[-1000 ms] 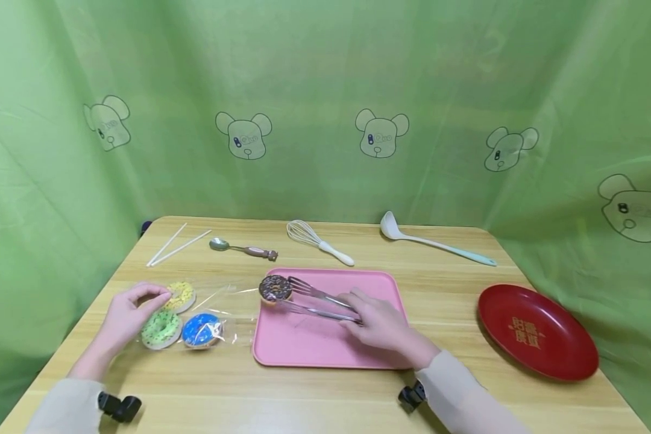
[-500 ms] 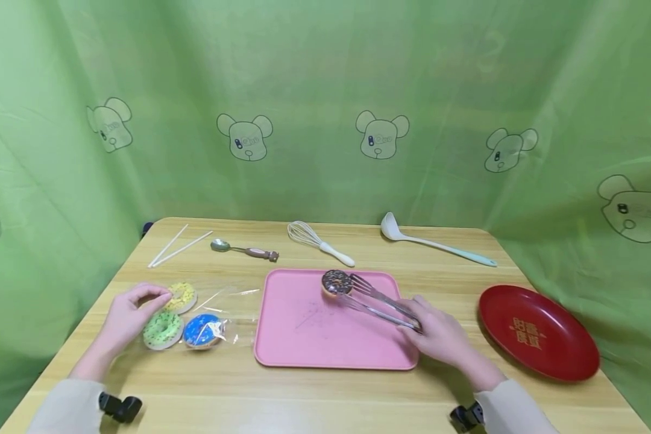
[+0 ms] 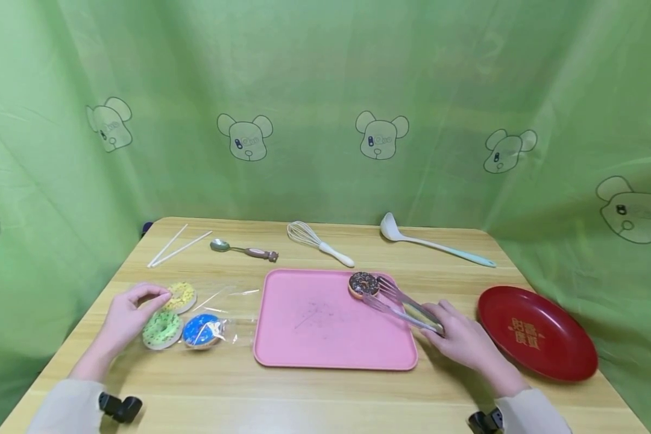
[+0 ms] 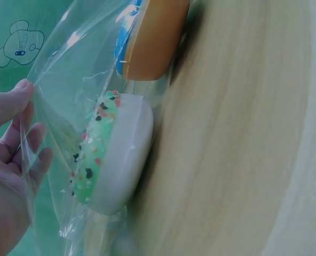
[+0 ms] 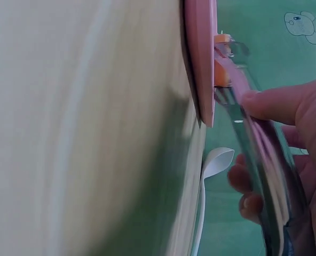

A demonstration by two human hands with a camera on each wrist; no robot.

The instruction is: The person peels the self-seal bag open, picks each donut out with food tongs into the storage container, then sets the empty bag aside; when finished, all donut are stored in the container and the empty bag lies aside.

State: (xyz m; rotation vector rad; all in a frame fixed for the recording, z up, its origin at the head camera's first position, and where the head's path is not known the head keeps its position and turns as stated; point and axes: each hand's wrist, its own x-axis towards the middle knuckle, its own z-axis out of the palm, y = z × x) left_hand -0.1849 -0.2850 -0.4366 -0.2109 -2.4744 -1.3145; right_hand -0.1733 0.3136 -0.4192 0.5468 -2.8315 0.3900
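My left hand (image 3: 132, 313) pinches the edge of a clear plastic bag (image 4: 56, 117) in the left wrist view. In and under the bag lie a green donut (image 3: 162, 329), a yellow donut (image 3: 181, 296) and a blue donut (image 3: 199, 331). Metal tongs (image 3: 412, 312) are gripped in my right hand (image 3: 461, 337), over the right side of the pink tray (image 3: 331, 337). The tips of the tongs are at the chocolate donut (image 3: 364, 284), near the tray's back right corner; whether they clamp it, I cannot tell.
A red plate (image 3: 537, 331) is on the right. Along the back lie white sticks (image 3: 181, 248), a spoon (image 3: 244, 249), a whisk (image 3: 320, 244) and a ladle (image 3: 439, 244). A green curtain (image 3: 314, 181) hangs behind the wooden table (image 3: 222, 392).
My right hand has moved right with the tongs, and the chocolate donut has gone from the tray's left edge to its back right. My left hand has stayed in place.
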